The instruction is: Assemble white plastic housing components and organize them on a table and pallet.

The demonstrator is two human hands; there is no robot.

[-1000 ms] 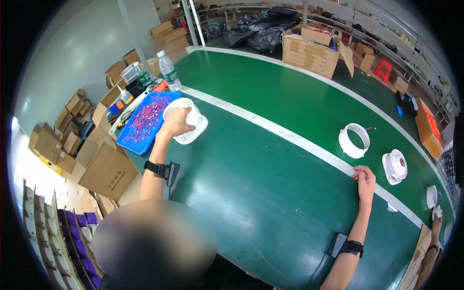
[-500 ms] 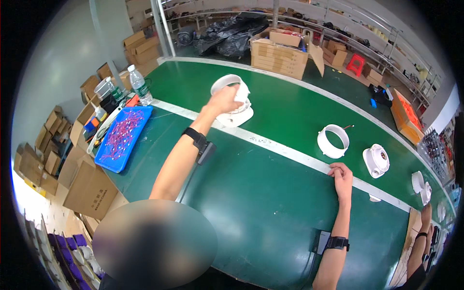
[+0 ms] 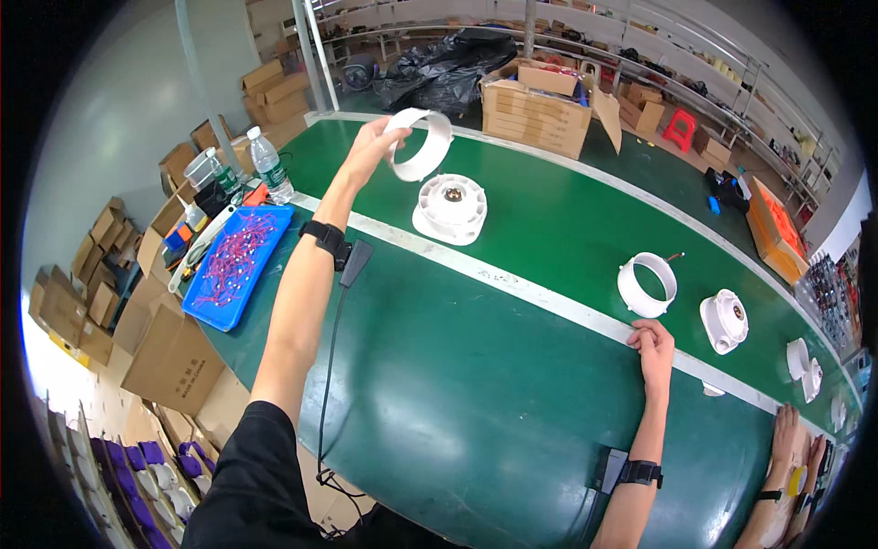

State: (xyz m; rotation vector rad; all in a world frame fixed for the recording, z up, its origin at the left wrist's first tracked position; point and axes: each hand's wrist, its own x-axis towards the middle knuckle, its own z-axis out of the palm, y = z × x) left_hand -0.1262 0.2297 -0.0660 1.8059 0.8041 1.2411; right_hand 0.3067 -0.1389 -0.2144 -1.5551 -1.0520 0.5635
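My left hand (image 3: 368, 151) grips a white plastic ring (image 3: 440, 146) by its left side, fingers over the rim. The ring is tilted and held above the green belt. Just below and to the right of it, a round white motor housing (image 3: 450, 210) with a metal hub in its middle sits on the belt. My right hand (image 3: 653, 345) rests on the pale metal strip (image 3: 540, 290), its fingers curled in with nothing seen in them. Beyond it stands another white ring (image 3: 647, 286) with a short wire, and a second white housing (image 3: 724, 322) lies to its right.
A blue tray (image 3: 226, 316) of thin red wires lies at the left, near water bottles (image 3: 268, 165). More white parts (image 3: 808, 375) are further right on the belt. Another person's hand (image 3: 785, 432) rests by the right edge. Cardboard boxes (image 3: 535, 114) stand behind the belt.
My left hand has lifted the ring off the housing and moved it up and to the left. My right hand stays on the strip. The other person's hand has moved closer to the strip.
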